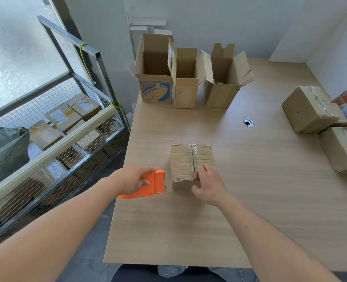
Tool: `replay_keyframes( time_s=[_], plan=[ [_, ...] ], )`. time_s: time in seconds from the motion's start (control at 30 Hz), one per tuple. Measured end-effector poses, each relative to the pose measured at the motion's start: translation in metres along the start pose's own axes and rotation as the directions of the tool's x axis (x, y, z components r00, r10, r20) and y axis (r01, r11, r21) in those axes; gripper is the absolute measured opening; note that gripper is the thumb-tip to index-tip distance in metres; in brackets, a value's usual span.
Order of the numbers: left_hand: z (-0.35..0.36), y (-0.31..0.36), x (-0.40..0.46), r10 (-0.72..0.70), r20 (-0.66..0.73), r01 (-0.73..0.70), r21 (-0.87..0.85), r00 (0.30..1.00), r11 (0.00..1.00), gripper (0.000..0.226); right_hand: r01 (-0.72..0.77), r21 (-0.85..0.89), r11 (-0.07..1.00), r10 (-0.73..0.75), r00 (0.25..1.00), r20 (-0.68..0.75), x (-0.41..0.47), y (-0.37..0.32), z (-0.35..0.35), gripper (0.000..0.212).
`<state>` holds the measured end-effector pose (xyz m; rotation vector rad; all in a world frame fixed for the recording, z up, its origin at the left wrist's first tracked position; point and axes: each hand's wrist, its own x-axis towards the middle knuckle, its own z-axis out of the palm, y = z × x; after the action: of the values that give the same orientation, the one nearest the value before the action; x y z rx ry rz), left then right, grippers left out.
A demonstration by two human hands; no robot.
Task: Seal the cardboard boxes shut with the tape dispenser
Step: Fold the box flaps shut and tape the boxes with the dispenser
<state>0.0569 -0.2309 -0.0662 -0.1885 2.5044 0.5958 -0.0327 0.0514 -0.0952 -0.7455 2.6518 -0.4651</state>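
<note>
On the table [250,200], left hand [133,183] grips 1 orange tape dispenser [148,185], right hand [206,185] fingers pinch 1 closed box [183,161]; 3 open boxes [185,86] behind.

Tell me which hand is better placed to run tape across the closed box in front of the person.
Left. The left hand already grips the orange plastic tape dispenser at the small closed cardboard box's near-left edge. The right hand rests its fingers on the box's near edge, probably steadying it.

Pale wooden table [250,200], white walls [209,21], frosted window [16,47].
</note>
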Motion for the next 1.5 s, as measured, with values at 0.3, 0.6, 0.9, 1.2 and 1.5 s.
replay_keyframes(
  time_s=[0.3,0.6,0.9,1.2,1.5],
  plan=[
    [0.003,0.009,0.007,-0.026,-0.004,0.027,0.074,1.000,0.997,0.053,-0.353,-0.224,0.908,0.360,0.933,-0.013,0.017,-0.043,0.005,0.115],
    [0.006,0.045,0.031,-0.050,0.021,0.043,0.249,0.999,0.967,0.037,-0.293,-0.295,0.909,0.298,0.954,-0.030,0.020,-0.036,0.013,0.114],
    [-0.020,0.010,-0.015,0.053,0.044,-0.059,0.155,0.998,0.986,0.053,-0.183,-0.344,0.921,0.219,0.973,0.068,0.023,-0.022,0.010,0.120],
    [-0.058,0.018,-0.058,0.229,-0.047,-0.217,0.182,0.972,0.959,0.053,-0.165,-0.287,0.944,0.202,0.974,0.104,0.021,-0.020,0.004,0.127],
    [-0.071,0.023,-0.055,0.336,0.002,-0.335,0.090,0.942,0.938,0.051,-0.133,-0.200,0.971,0.171,0.968,0.184,0.024,-0.011,-0.005,0.124]
  ],
)
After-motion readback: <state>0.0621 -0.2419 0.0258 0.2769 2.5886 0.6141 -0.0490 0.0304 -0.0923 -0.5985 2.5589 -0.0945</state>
